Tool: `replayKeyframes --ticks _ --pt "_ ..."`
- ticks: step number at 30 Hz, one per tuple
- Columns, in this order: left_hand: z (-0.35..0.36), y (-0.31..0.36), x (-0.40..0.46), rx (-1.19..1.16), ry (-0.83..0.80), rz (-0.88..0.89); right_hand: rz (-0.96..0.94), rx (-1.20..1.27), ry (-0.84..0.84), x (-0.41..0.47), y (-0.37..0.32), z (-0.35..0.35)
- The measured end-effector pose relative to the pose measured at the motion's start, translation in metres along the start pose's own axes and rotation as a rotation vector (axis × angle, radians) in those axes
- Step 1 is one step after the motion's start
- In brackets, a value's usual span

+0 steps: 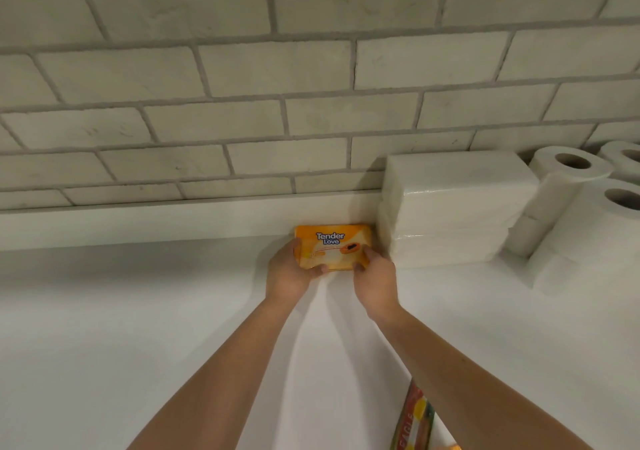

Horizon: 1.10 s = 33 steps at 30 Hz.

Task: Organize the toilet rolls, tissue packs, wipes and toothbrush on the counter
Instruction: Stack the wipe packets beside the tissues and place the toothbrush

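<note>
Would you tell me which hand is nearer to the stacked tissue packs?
Right. The right hand grips the wipes pack at its end beside the tissue packs; the left hand grips the far end.

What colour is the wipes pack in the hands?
Orange-yellow wipes pack, white lettering; head view.

Glossy orange plastic wipes pack, shiny clear film over white tissue packs, soft matt paper toilet rolls, smooth matt white counter, rough painted brick wall.
</note>
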<state>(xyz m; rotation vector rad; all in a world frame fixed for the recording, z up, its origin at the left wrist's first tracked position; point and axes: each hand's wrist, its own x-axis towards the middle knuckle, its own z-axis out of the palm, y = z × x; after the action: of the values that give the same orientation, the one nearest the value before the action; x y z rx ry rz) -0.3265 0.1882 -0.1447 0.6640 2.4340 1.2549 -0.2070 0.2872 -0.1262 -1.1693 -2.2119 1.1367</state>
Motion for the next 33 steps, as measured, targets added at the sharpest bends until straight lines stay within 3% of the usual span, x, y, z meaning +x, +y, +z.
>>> replayKeyframes --ticks 14,21,26,29,33 --pt "0.013 -0.015 0.015 0.111 0.056 -0.072 -0.022 0.023 -0.053 -0.005 -0.001 -0.008" --pt "0.006 0.008 -0.002 0.139 0.060 -0.023 0.009 0.056 -0.090 -0.018 0.009 -0.020" --pt "0.010 -0.014 0.012 0.093 0.045 -0.019 0.044 0.112 -0.069 -0.029 0.013 -0.024" --pt "-0.004 -0.003 -0.019 0.043 0.057 0.023 0.061 0.142 -0.097 -0.046 0.013 -0.028" --pt "-0.020 -0.012 -0.062 -0.036 0.054 -0.113 0.050 0.193 -0.206 -0.075 0.011 -0.035"
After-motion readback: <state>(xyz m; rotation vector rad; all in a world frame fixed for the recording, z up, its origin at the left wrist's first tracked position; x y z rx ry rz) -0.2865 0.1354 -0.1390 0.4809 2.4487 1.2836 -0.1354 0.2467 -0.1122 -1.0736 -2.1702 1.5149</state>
